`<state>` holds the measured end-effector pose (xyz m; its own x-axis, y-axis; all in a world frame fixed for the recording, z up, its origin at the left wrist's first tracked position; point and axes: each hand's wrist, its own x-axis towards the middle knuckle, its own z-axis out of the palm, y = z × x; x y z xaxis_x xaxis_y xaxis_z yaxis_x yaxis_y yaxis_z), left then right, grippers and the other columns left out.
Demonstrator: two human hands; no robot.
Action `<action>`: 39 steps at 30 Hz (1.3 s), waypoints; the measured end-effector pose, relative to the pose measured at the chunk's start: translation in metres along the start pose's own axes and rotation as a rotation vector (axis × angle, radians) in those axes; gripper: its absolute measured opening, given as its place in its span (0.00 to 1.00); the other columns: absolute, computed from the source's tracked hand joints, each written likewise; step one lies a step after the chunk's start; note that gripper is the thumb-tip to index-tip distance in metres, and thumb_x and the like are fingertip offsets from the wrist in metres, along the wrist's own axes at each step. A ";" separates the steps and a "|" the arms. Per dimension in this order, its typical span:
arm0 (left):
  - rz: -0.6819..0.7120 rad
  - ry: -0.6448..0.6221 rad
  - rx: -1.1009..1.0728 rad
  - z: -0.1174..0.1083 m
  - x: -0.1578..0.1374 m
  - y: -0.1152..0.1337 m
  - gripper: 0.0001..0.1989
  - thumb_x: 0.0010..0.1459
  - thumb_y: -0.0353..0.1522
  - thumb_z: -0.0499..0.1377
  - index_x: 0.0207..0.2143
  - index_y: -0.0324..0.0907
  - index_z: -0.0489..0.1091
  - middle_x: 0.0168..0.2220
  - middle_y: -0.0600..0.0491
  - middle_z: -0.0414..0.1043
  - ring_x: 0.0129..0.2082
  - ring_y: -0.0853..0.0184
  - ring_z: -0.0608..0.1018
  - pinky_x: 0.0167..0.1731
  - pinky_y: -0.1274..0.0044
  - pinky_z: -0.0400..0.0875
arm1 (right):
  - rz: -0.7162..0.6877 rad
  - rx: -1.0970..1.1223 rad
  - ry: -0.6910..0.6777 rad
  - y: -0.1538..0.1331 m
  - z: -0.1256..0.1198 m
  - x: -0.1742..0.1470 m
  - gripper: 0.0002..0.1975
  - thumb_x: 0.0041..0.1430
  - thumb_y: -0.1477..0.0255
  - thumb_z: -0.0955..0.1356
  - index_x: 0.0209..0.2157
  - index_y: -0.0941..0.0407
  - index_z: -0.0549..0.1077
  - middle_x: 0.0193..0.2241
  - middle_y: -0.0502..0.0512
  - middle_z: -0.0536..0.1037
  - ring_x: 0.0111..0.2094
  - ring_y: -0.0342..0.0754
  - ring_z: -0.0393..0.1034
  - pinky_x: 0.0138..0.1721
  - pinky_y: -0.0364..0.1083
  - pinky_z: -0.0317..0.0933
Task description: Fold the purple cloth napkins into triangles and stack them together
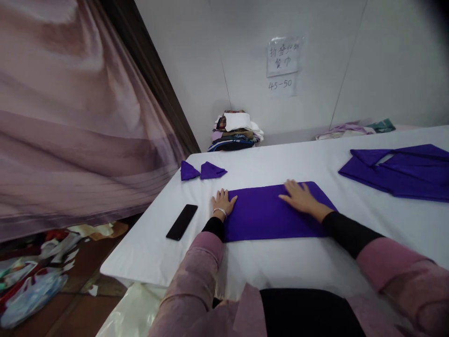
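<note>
A purple cloth (266, 215), folded into a flat rectangle, lies in front of me on the white-covered table (280, 262). My left hand (223, 204) rests flat at the cloth's left edge, fingers spread, with a bracelet at the wrist. On the right part of the cloth lies my right hand (300, 196), its fingers stretched out and apart. Neither hand grips anything. Two small folded purple cloths, one at the far left (188, 171) and one beside it (212, 171), sit beyond my left hand.
A black phone (182, 222) lies left of my left hand. More purple cloth (403, 171) is spread at the right. Stacked clothes (235, 132) stand against the wall at the back. A pink curtain (77, 117) hangs at the left, with bags (31, 295) on the floor below.
</note>
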<state>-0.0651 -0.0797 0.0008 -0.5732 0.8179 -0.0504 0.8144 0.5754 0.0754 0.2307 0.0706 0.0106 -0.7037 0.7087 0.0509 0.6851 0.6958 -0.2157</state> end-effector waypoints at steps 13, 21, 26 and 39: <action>0.019 0.019 0.011 0.000 0.000 -0.001 0.38 0.57 0.54 0.35 0.62 0.41 0.48 0.65 0.48 0.42 0.64 0.56 0.45 0.60 0.57 0.43 | -0.175 0.033 -0.007 -0.034 0.028 -0.040 0.38 0.58 0.46 0.51 0.62 0.56 0.53 0.63 0.62 0.51 0.63 0.56 0.40 0.59 0.62 0.34; -0.018 -0.014 -0.034 -0.012 0.000 0.003 0.37 0.58 0.53 0.36 0.63 0.41 0.47 0.65 0.48 0.41 0.64 0.56 0.44 0.60 0.58 0.42 | 0.143 -0.169 0.097 0.103 0.013 -0.119 0.33 0.60 0.53 0.50 0.61 0.56 0.52 0.62 0.61 0.53 0.62 0.58 0.43 0.57 0.65 0.41; -0.002 0.017 -0.060 -0.021 -0.030 0.026 0.37 0.58 0.53 0.34 0.63 0.42 0.45 0.66 0.47 0.39 0.65 0.56 0.43 0.59 0.57 0.41 | 0.116 -0.188 0.119 0.106 0.021 -0.120 0.33 0.60 0.55 0.49 0.60 0.58 0.55 0.61 0.63 0.55 0.62 0.59 0.45 0.55 0.65 0.44; 0.123 -0.012 0.021 -0.002 -0.120 -0.010 0.39 0.57 0.55 0.37 0.63 0.42 0.45 0.66 0.47 0.39 0.65 0.57 0.42 0.60 0.57 0.37 | 0.094 -0.165 0.106 0.108 0.020 -0.119 0.32 0.58 0.55 0.50 0.56 0.57 0.63 0.60 0.64 0.57 0.61 0.61 0.47 0.54 0.66 0.46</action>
<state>-0.0048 -0.1831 0.0077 -0.4679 0.8821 -0.0537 0.8803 0.4706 0.0605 0.3853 0.0591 -0.0382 -0.6178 0.7734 0.1421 0.7742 0.6299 -0.0622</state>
